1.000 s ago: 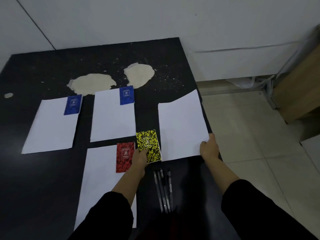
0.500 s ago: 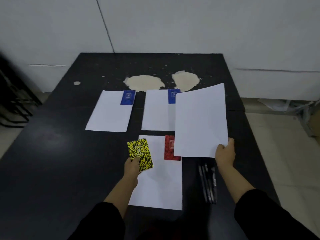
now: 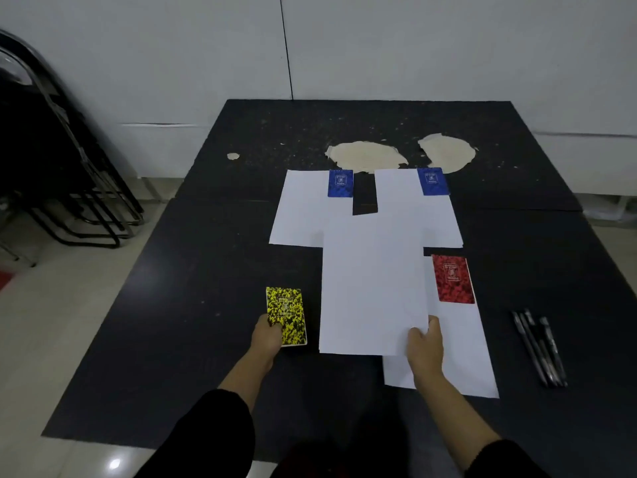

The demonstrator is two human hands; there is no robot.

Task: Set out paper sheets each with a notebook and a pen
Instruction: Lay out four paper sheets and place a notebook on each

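My left hand grips a yellow-and-black speckled notebook by its near left corner, over the black table. My right hand pinches the near right corner of a white paper sheet, held over the middle of the table. It overlaps three other sheets. Two far sheets each carry a blue notebook at the top right. The near right sheet carries a red notebook. Several dark pens lie together at the right.
Two pale patches of peeled surface mark the far part of the table. Dark folded chair frames lean against the wall on the left. A white wall stands behind the table, pale floor tiles on both sides.
Both hands have moved left across the table, carrying the yellow notebook and the loose sheet. The view has swung left, so the pens and red notebook now sit further right.
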